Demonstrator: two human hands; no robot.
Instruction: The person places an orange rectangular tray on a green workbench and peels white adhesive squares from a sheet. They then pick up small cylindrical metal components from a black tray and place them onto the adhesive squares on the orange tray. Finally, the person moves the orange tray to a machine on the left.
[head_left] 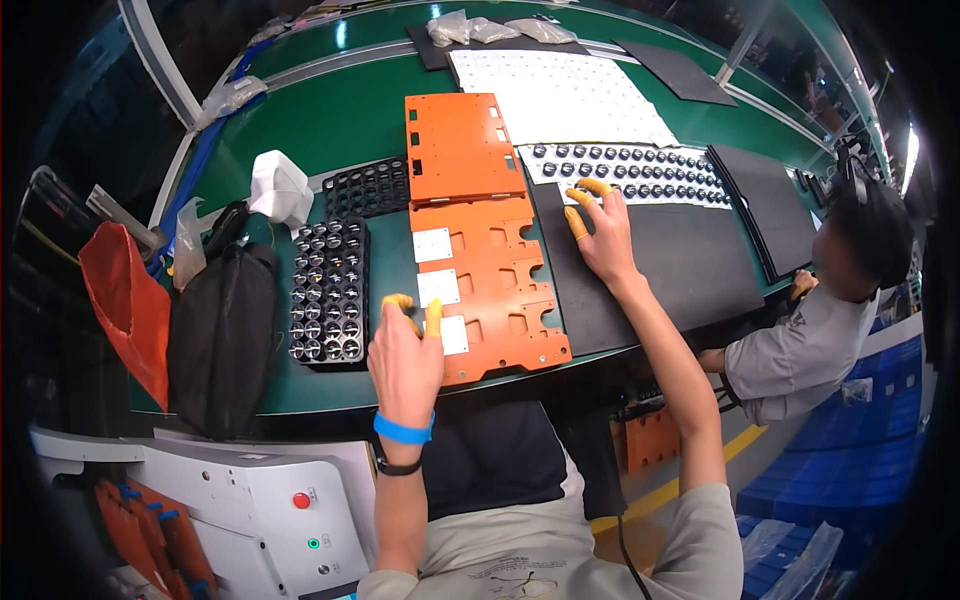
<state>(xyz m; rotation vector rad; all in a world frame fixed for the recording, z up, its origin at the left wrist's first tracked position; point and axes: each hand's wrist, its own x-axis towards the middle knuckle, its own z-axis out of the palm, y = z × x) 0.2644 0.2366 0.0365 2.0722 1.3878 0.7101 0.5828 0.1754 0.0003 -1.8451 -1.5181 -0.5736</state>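
Note:
My left hand (405,358), with yellow finger cots, hovers by the near left edge of the orange fixture plate (490,300). Its thumb and forefinger are apart, next to the lowest white square plate (454,336). Two more white squares lie above it on the fixture. My right hand (606,238) reaches over the black mat (670,265), thumb and forefinger spread, also in yellow cots. Its forefinger is at the left end of a white sheet (548,172) bearing rows of black round parts (640,172); whether it touches a part, I cannot tell.
A black tray (364,300) of shiny round parts stands left of the fixture, with another black tray (365,188) behind. Farther left are a white container (280,188), a black bag (222,335) and a red bag (125,300). A co-worker (815,340) is at the right.

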